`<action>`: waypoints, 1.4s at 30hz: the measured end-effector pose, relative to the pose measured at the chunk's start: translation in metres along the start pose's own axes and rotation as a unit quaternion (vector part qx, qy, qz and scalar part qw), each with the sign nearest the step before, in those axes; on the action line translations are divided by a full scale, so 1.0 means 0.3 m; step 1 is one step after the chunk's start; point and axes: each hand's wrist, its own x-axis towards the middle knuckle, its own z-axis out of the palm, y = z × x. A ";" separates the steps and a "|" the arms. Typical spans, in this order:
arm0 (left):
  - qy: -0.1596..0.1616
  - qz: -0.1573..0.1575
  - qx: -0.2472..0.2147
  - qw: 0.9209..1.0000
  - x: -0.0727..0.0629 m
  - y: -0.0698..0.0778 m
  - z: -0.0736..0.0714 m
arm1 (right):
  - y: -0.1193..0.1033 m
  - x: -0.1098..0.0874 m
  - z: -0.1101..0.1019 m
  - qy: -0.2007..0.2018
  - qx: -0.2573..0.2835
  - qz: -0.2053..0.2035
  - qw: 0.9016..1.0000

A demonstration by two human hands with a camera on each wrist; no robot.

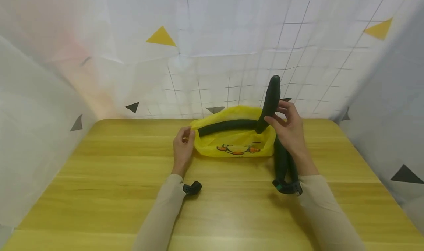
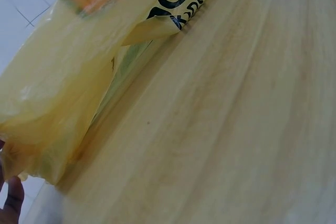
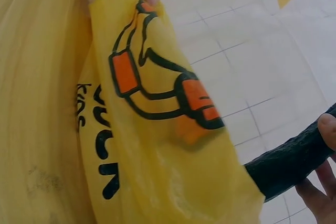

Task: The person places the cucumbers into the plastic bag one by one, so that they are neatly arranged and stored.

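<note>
My right hand (image 1: 290, 127) holds a dark green cucumber (image 1: 272, 96) steeply tilted, thumb on one side and fingers on the other. Its lower end overlaps the open mouth of a yellow plastic bag (image 1: 238, 138); in the right wrist view this cucumber (image 3: 286, 169) passes behind the bag's near wall. Another cucumber (image 1: 228, 126) lies lengthwise inside the bag. At the bag's left end my left hand (image 1: 183, 146) pinches its edge, while the left wrist view shows only fingertips (image 2: 14, 198) beside the crumpled plastic (image 2: 42, 145).
Beneath my right wrist, more cucumbers (image 1: 281, 159) lie on the wooden table (image 1: 116, 184), just right of the bag. White sheeting (image 1: 212, 70) with grid lines and triangles rises behind the table's far edge and at both sides.
</note>
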 end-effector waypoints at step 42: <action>0.010 -0.010 -0.012 1.000 0.016 -0.095 0.013 | 0.194 -0.027 0.065 -0.108 -0.220 -0.140 0.959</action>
